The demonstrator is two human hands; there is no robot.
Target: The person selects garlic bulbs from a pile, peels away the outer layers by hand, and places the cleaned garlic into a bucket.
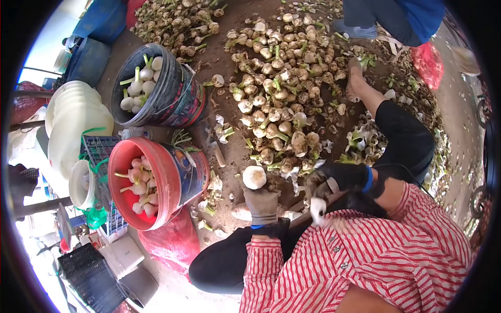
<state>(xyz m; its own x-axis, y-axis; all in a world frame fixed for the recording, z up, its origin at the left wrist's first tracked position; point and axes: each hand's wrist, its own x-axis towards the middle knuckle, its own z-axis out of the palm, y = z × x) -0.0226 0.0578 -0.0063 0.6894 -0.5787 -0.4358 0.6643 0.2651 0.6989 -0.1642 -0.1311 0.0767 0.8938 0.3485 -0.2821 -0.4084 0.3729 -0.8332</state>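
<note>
In a grey glove, my left hand holds a peeled white garlic bulb up by its fingertips. My right hand, in a dark glove, is bent in front of my body; its fingers are curled, and what they hold is too unclear to name. A blurred white thing shows just below that hand. Beyond both hands lies a large heap of unpeeled garlic bulbs with soil on them.
To the left stand a red bucket and a dark bucket, both holding white bulbs. A red mesh bag lies below. Another person's leg is at the upper right. Peelings litter the ground.
</note>
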